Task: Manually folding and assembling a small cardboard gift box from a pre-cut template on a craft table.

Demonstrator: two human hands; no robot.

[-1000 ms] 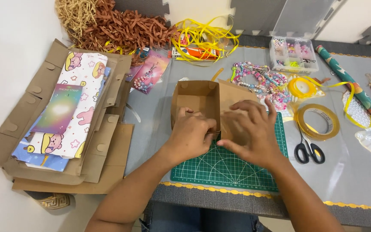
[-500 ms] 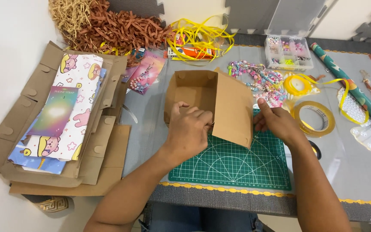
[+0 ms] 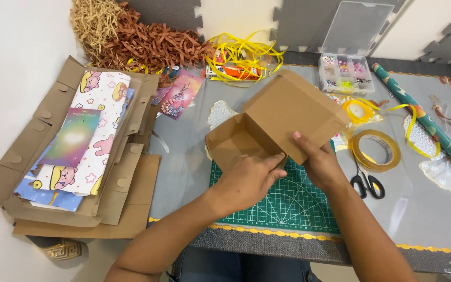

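Tipped further back since half a second ago, lid now swung up and away to the right, right hand shifted under it: cardboard box (image 3: 267,128), open and showing nothing inside, sitting at the far edge of the green cutting mat (image 3: 283,201). Left hand (image 3: 246,180) curled over the box's near wall, fingers pressing the rim, loosely bent. Right hand (image 3: 319,164) gripping the raised lid's lower edge, thumb on top. Beyond the right hand, clear bead case (image 3: 346,67), lid up, compartments filled with small coloured beads. Just right of that hand, tape roll (image 3: 376,150) and scissors (image 3: 367,184). Left of the left hand, stack of flat cardboard and patterned paper (image 3: 87,146).
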